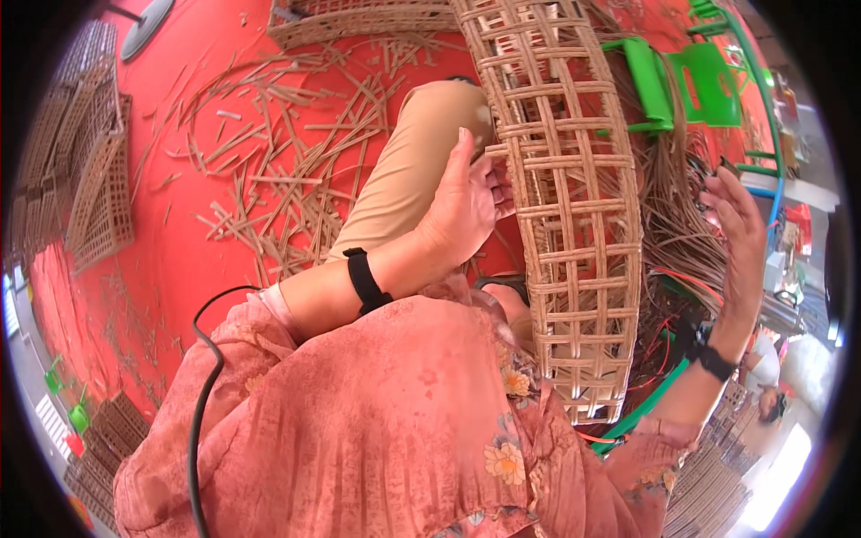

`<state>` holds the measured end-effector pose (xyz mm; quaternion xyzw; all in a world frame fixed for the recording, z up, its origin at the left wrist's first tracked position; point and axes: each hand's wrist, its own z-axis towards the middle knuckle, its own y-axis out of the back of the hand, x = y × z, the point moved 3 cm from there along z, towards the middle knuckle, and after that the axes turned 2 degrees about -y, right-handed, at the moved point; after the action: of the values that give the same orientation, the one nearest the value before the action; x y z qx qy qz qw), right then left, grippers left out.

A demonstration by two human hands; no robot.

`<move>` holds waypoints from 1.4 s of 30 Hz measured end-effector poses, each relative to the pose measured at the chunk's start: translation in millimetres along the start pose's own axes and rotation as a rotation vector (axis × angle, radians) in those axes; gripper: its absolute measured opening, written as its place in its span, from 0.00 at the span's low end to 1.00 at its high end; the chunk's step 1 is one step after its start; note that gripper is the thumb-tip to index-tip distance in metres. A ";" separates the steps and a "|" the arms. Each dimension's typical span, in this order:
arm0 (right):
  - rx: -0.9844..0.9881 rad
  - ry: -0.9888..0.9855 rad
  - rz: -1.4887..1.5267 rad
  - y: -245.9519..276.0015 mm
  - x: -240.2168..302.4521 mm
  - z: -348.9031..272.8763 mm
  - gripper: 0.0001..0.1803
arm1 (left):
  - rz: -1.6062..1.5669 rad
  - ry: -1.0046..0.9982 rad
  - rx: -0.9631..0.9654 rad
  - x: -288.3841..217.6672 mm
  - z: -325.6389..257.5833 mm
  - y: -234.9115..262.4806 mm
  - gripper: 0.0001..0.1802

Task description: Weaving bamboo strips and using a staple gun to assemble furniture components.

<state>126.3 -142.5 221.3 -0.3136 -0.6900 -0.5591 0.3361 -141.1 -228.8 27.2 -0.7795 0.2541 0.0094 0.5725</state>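
Observation:
A long woven basket (578, 211) of brown flat strands in an open grid stands on edge across my lap, right of centre. Close against its left side is my left hand (466, 202), thumb raised and apart, fingers bent toward the weave. A short strand end juts out near those fingertips; I cannot tell whether they touch it. Out to the right of the basket, my right hand (740, 238) is raised with its fingers stretched and slightly spread. Something small and dark shows at its fingertips, too unclear to name.
Cut strand pieces (296, 170) litter the red floor at the left. Stacked woven baskets (99, 170) stand at the far left, and another basket (359, 25) lies at the top. Long loose strands (677, 206) hang behind my work, near green plastic chairs (708, 85). A black cable (208, 377) runs by my left arm.

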 end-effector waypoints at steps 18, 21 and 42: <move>0.525 0.088 0.330 -190.0 64.7 -109.2 0.07 | 0.277 0.067 0.115 14.3 72.9 -50.1 0.41; 0.449 0.177 0.262 -196.9 57.3 -103.7 0.09 | 0.339 0.078 0.141 12.4 79.1 -55.3 0.46; -0.275 0.168 0.649 -242.1 42.7 -4.7 0.11 | 0.066 0.212 0.501 22.3 121.0 -24.6 0.44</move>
<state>-93.7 -187.8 121.1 -0.5116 -0.4430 -0.5345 0.5063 -78.3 -123.6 0.5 -0.6015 0.3322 -0.1166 0.7171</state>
